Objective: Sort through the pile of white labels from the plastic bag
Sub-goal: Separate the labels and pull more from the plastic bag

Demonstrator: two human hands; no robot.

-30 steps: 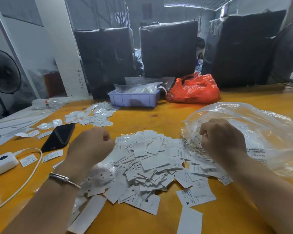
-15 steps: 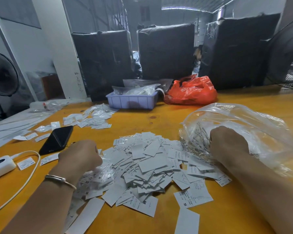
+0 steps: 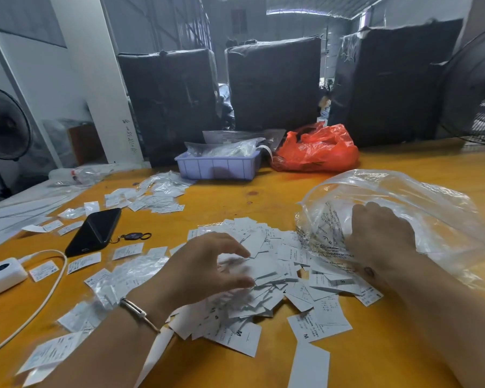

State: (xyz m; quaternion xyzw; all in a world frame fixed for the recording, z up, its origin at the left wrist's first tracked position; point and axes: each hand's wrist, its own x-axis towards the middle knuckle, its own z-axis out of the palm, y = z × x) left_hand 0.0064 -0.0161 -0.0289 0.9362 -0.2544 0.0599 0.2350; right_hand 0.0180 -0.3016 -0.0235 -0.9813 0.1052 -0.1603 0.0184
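The left hand (image 3: 205, 267) is spread open over the label pile (image 3: 266, 278) to rake it, while the plastic bag (image 3: 403, 208) is gripped by the right hand (image 3: 375, 236), steadied.

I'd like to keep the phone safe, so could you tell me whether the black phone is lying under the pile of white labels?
No, the black phone lies uncovered on the yellow table, apart from the pile of white labels and to its left.

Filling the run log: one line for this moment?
left hand open over label pile | right hand on plastic bag | sorting underway
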